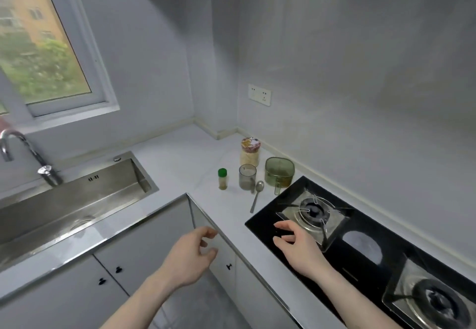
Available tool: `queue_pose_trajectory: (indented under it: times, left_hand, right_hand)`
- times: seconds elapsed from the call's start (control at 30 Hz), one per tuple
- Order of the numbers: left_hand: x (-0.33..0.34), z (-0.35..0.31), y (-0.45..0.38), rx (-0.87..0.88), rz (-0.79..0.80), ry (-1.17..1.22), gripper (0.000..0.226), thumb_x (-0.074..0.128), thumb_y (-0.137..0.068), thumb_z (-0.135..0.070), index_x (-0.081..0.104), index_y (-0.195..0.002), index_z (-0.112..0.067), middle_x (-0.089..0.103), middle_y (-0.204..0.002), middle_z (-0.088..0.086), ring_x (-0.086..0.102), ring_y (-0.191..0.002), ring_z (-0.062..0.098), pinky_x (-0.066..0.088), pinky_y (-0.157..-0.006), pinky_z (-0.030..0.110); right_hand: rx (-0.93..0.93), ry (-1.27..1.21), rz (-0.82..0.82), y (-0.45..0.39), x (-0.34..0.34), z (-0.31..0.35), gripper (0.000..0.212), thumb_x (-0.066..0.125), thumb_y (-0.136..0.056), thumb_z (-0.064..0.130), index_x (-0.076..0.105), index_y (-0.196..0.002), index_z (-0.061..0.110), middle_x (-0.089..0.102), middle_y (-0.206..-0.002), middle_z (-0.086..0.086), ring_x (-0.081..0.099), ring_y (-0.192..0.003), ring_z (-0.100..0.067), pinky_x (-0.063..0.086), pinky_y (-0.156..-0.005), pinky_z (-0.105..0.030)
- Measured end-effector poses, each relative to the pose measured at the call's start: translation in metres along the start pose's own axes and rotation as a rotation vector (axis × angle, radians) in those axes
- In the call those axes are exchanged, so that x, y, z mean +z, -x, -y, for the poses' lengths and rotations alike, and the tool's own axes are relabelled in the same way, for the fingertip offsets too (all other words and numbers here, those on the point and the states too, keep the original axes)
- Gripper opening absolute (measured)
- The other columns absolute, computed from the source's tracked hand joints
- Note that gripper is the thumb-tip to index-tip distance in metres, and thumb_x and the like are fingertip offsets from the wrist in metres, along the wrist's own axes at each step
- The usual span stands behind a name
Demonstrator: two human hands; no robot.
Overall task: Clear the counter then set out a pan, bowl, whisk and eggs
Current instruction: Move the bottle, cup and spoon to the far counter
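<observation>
At far left a steel sink (77, 200) is sunk into the tabletop (185, 158). The left hand (189, 256) hovers off the tabletop's corner, fingers (210, 233) loosely curled, grasping nothing. At its 1 o'clock, well apart, stand a green-capped spice bottle (222, 179), a clear cup (247, 176), a lidded jar (249, 151), a spoon (257, 196) and a green container (279, 171). The right hand (296, 243) hangs over the black stove (360, 251), fingers (282, 225) relaxed and empty; the spoon lies at its 11 o'clock.

A steel sink (77, 200) with a curved faucet (15, 146) sits under the window (43, 45); a wall socket (259, 94) faces the corner.
</observation>
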State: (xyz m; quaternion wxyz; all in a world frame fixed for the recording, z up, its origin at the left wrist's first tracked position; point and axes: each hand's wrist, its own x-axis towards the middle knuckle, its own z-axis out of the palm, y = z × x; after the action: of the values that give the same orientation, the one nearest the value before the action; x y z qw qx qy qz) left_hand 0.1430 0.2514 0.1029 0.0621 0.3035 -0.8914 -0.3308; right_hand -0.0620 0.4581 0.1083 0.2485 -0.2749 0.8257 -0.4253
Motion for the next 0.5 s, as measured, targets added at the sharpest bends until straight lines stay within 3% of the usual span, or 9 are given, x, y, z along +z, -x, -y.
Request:
queue_pose_trajectory:
  times: [0.2,0.3,0.5]
  left_hand:
    - [-0.024,0.023,-0.052,-0.060,0.024,-0.023,0.036,0.064,-0.089,-0.035,0.057,-0.125,-0.035,0.060,-0.120,-0.024,0.060,-0.100,-0.004,0.047,-0.086,0.017]
    - [-0.037,0.035,-0.093,-0.083,-0.028,-0.020,0.038,0.063,-0.089,-0.036,0.057,-0.126,-0.034,0.061,-0.121,-0.023,0.060,-0.099,-0.003,0.049,-0.087,0.019]
    - [-0.030,0.049,-0.167,-0.086,0.078,-0.035,0.041,0.062,-0.088,-0.035,0.055,-0.129,-0.032,0.056,-0.123,-0.013,0.061,-0.098,0.002,0.050,-0.087,0.022]
  right_hand:
    - [0.034,0.013,0.075,-0.077,0.021,0.016,0.036,0.066,-0.094,0.030,0.058,-0.129,0.032,0.062,-0.121,0.018,0.064,-0.101,0.002,0.045,-0.075,-0.012]
    - [0.035,0.046,0.083,-0.126,0.027,0.026,0.040,0.065,-0.094,0.028,0.057,-0.133,0.026,0.060,-0.130,0.012,0.064,-0.100,-0.001,0.048,-0.083,-0.020]
    - [0.117,0.077,0.096,-0.173,0.039,0.026,0.043,0.065,-0.094,0.030,0.053,-0.135,0.026,0.054,-0.132,0.011,0.064,-0.097,-0.003,0.046,-0.084,-0.023]
